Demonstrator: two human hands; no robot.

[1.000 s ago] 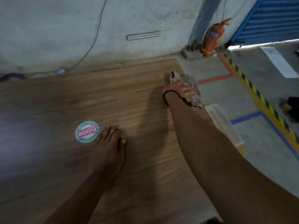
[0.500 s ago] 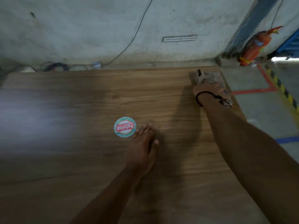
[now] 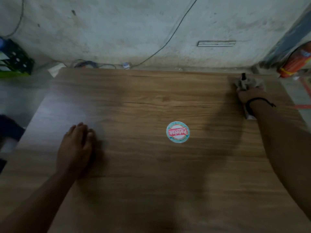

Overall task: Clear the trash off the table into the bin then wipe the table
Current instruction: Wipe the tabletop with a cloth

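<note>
The wooden table (image 3: 143,174) fills most of the view. My right hand (image 3: 249,95) is near the far right corner, pressed down on a crumpled grey cloth (image 3: 244,82) that it grips against the tabletop. A black cord circles that wrist. My left hand (image 3: 75,148) lies flat on the table's left part, fingers together, holding nothing. A round sticker (image 3: 177,132) with red lettering sits on the table between the two hands, touched by neither.
A concrete wall runs behind the table, with cables (image 3: 94,64) on the floor along its base. A green and black crate (image 3: 15,61) stands at the far left. An orange fire extinguisher (image 3: 296,64) leans at the far right corner.
The view has swung to the left. My left hand has slid left, away from the sticker. My right hand with the cloth has gone further toward the far right corner.
</note>
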